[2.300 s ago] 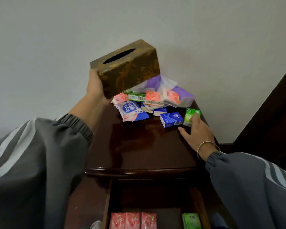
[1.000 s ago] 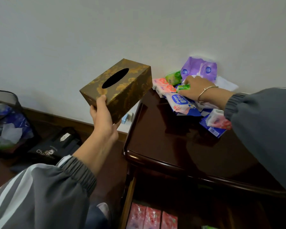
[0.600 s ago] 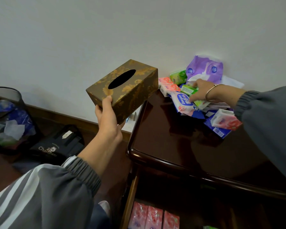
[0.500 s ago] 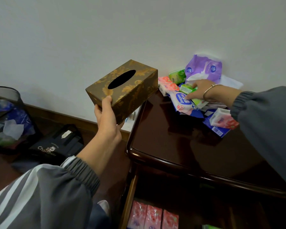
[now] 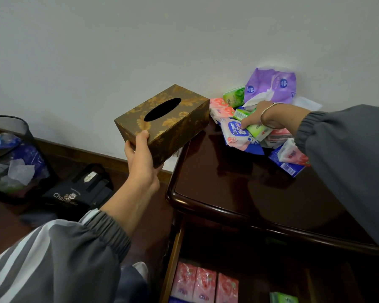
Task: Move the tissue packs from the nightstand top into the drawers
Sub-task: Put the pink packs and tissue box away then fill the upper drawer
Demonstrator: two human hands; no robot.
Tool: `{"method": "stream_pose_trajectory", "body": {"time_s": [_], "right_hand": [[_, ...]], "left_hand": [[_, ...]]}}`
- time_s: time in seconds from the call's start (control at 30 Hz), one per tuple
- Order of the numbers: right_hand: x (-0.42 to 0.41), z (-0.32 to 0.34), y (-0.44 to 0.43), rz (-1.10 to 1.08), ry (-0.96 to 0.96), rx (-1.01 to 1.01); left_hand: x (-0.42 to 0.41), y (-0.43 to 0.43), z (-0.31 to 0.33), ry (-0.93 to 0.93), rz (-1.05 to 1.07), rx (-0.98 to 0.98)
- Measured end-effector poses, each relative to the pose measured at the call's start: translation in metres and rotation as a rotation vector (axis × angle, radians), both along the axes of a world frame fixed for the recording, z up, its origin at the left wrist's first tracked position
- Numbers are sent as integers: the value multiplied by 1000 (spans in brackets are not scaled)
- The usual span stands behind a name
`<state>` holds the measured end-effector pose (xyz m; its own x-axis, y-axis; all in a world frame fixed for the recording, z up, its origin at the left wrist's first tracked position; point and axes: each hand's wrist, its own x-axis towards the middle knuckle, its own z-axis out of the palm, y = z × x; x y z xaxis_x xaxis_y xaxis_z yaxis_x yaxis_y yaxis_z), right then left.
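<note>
The right grip [image 5: 257, 115], the nearer hand, curls round a green pack [image 5: 258, 130] atop the pile [image 5: 234, 136] directly under it at the back of the surface [image 5: 249, 193]; the open drawer [image 5: 175, 259] lies below, toward the person; the left grip [image 5: 140, 158] clasps a tissue box [image 5: 162, 121].

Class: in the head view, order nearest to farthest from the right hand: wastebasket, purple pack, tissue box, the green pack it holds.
1. Green pack, gripped by the right hand.
2. Purple pack, just behind, at the wall.
3. Tissue box, held at left.
4. Wastebasket, far left, on floor.
</note>
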<state>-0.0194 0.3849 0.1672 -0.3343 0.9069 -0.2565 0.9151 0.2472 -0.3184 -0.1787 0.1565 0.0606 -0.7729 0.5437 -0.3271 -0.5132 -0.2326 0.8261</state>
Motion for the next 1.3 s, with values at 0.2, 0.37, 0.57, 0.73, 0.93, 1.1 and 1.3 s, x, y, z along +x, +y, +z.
{"method": "stream_pose_trajectory", "body": {"time_s": [0.2,0.37,0.57,0.73,0.93,1.1,1.3], "right_hand": [[-2,1,-13,-95,95,-60],[0,7,-30,-122,107,97],[25,29,-57,-69,235,317],[69,37,-114,-94,690,333],[159,23,-192,-161,1044,149],[239,-12,-239,-260,1141,-7],[285,-65,-274,-426,1142,-272]], "left_hand": [[0,-5,4,-20,-13,-7],[0,-15,11,5,-11,-21],[2,-42,23,40,-16,-30],[11,-81,36,62,-44,-40],[18,-144,53,105,-145,-65],[14,-199,61,184,-391,-102],[36,-236,57,83,-655,-314]]}}
